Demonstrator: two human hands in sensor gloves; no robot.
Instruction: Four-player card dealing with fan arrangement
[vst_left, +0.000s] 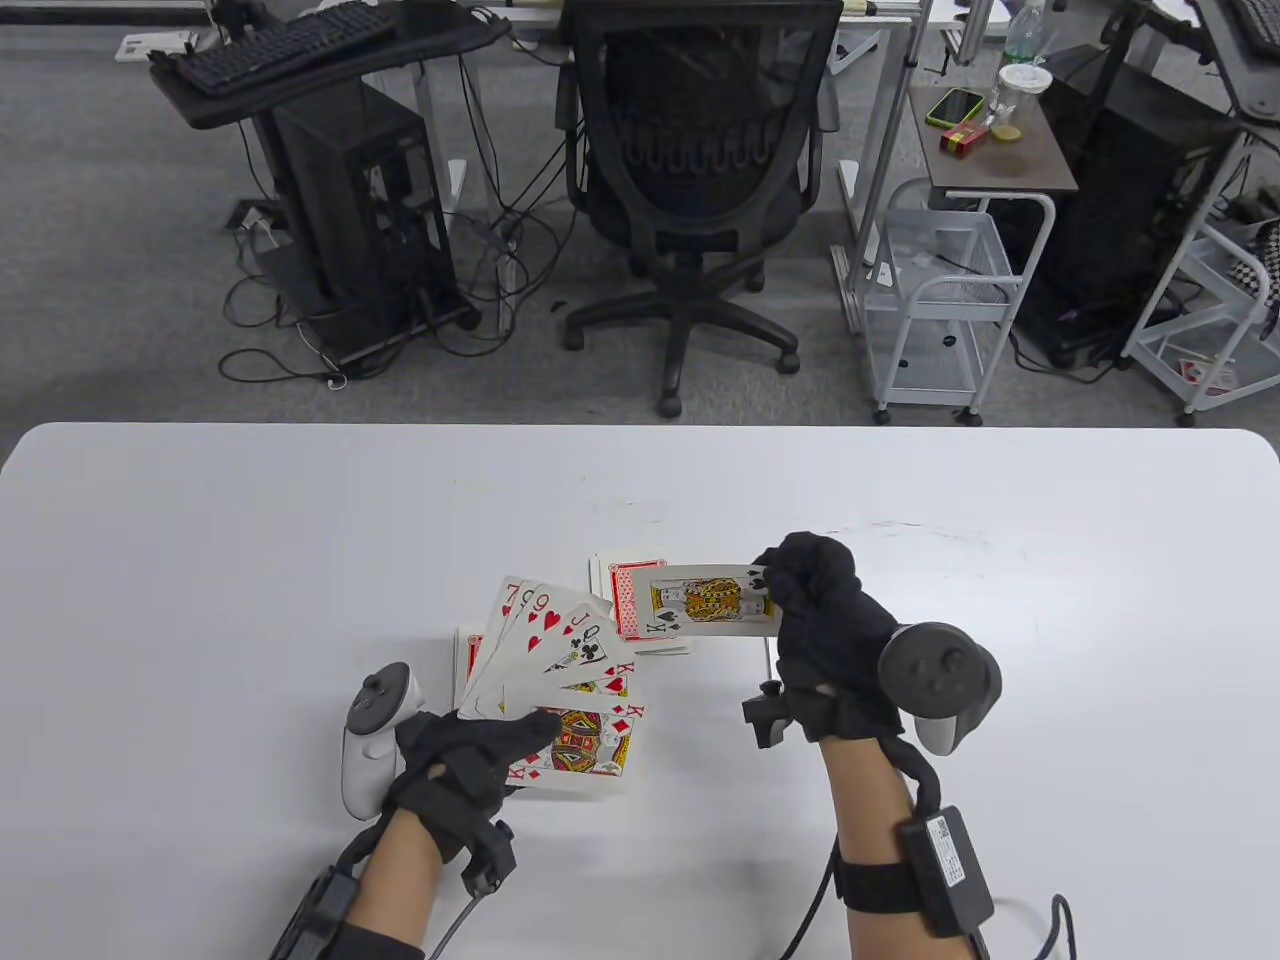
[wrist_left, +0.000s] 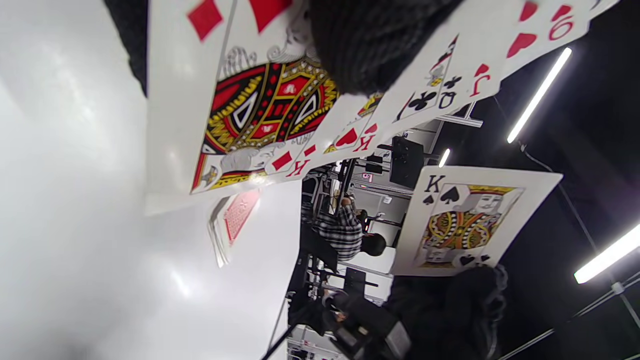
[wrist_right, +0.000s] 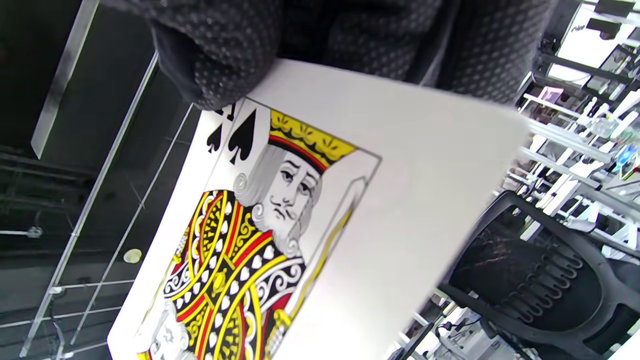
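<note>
Your right hand (vst_left: 815, 600) pinches the king of spades (vst_left: 712, 600) by one short edge, face up, held in the air above the face-down pile (vst_left: 625, 590) on the table. Your left hand (vst_left: 470, 760) grips the fan (vst_left: 570, 680), thumb across the king of diamonds, with 7, 9, J, Q, K showing. Best move, I'd say: slide the spade king in at the king end of the fan, keep its index corner visible, and lift the left thumb only enough to admit it so the spread doesn't collapse. A second face-down stack (vst_left: 466, 665) sits partly hidden behind the fan. The white table (vst_left: 200, 560) is glossy, so cards will likely skate. Beyond it: an office chair (vst_left: 700, 180), a PC tower (vst_left: 360, 200), a wire cart (vst_left: 940, 300).
</note>
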